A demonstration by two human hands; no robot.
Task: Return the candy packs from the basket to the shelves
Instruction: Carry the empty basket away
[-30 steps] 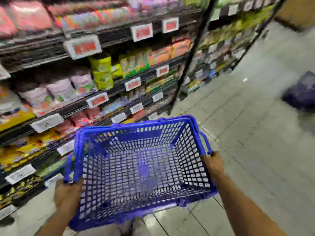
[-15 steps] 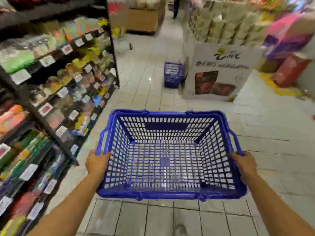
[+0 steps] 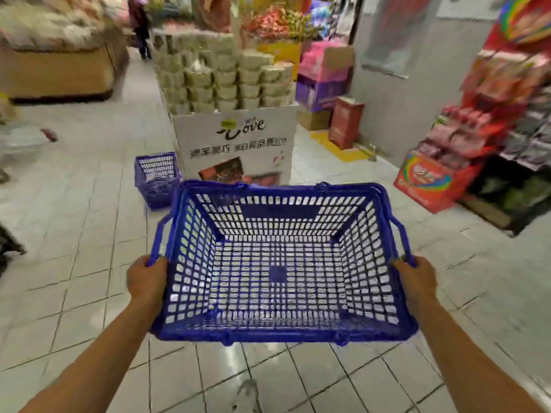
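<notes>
Blue plastic basket (image 3: 280, 333) is held up over the floor, empty. Left hand (image 3: 146, 278) and right hand (image 3: 416, 280) each grip a side. It could bump the floor basket (image 3: 156, 177) ahead.

Two blue baskets: held basket (image 3: 280, 263), floor basket (image 3: 156, 178). Two hands: left hand (image 3: 146, 280), right hand (image 3: 416, 283).

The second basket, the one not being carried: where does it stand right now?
In the head view, the second basket stands on the floor, left of centre, beside the white display box.
</notes>
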